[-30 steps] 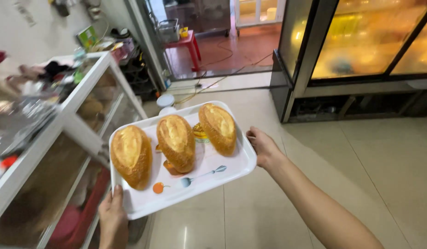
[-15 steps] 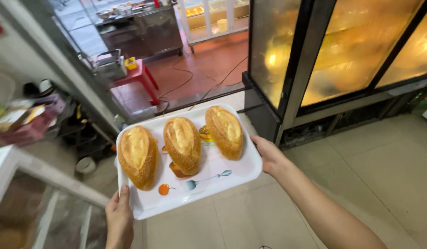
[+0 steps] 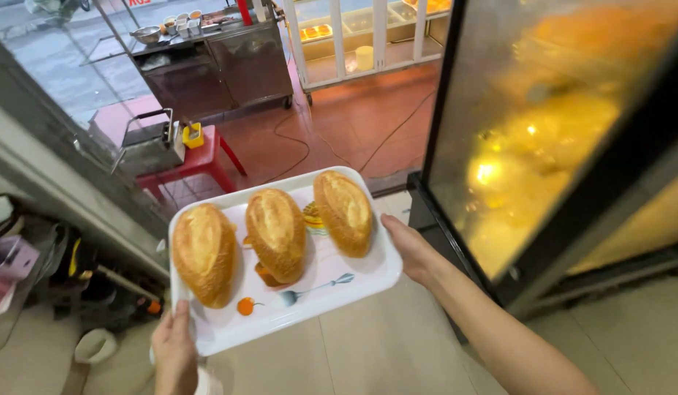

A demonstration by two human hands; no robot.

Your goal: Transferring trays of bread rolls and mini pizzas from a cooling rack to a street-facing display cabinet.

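I carry a white rectangular tray (image 3: pixel 332 289) printed with small fruit and spoon pictures. Three golden bread loaves lie side by side on it: a left loaf (image 3: pixel 204 252), a middle loaf (image 3: pixel 277 232) and a right loaf (image 3: pixel 344 211). My left hand (image 3: pixel 175 355) grips the tray's near left corner, thumb on the rim. My right hand (image 3: pixel 412 250) holds the tray's right edge from the side and underneath. The tray is held level at about waist height over a pale tiled floor.
A tall glass-fronted oven cabinet (image 3: pixel 566 139) glowing yellow stands close on the right. Ahead, a red plastic stool (image 3: pixel 196 162) carries a metal basket, with a steel cart (image 3: pixel 215 62) and cables on the red floor beyond. A grey wall edge and clutter sit at left.
My view and the tray have swung right and forward, away from the white counter, toward the doorway beside the oven cabinet. Both hands keep the same hold on the tray.
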